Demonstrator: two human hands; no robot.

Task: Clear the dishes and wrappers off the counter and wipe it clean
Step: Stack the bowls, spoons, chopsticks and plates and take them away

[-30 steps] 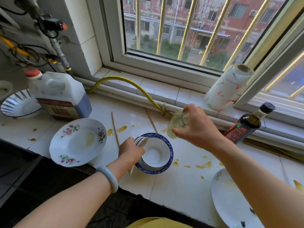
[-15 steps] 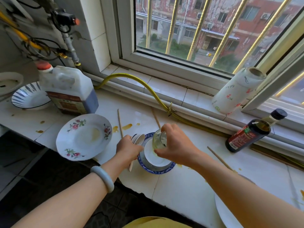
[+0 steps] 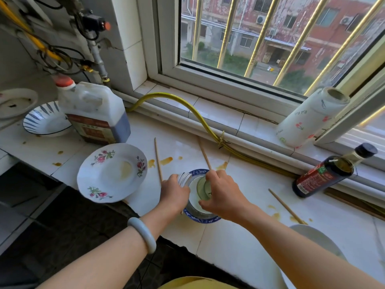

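A blue-rimmed white bowl [image 3: 200, 217] stands near the front edge of the white counter [image 3: 239, 236]. My left hand [image 3: 174, 193] grips its left rim together with white spoons [image 3: 183, 177]. My right hand [image 3: 224, 193] holds a small clear glass [image 3: 203, 187] upright inside the bowl. A floral plate [image 3: 112, 173] lies to the left, overhanging the counter edge. Loose chopsticks [image 3: 158, 159] lie around the bowl. Yellow sauce stains [image 3: 165, 160] dot the tiles.
A big jug of dark liquid [image 3: 93, 113] and a blue-striped bowl [image 3: 44, 119] sit at the left. A dark sauce bottle [image 3: 329, 172] leans on the sill at right, by a paper towel roll [image 3: 312, 117]. A yellow hose [image 3: 187, 113] runs along the sill. Another white plate [image 3: 312, 236] is under my right arm.
My right hand has carried the glass from above the counter down into the bowl. My left hand has stayed on the bowl's rim and spoons.
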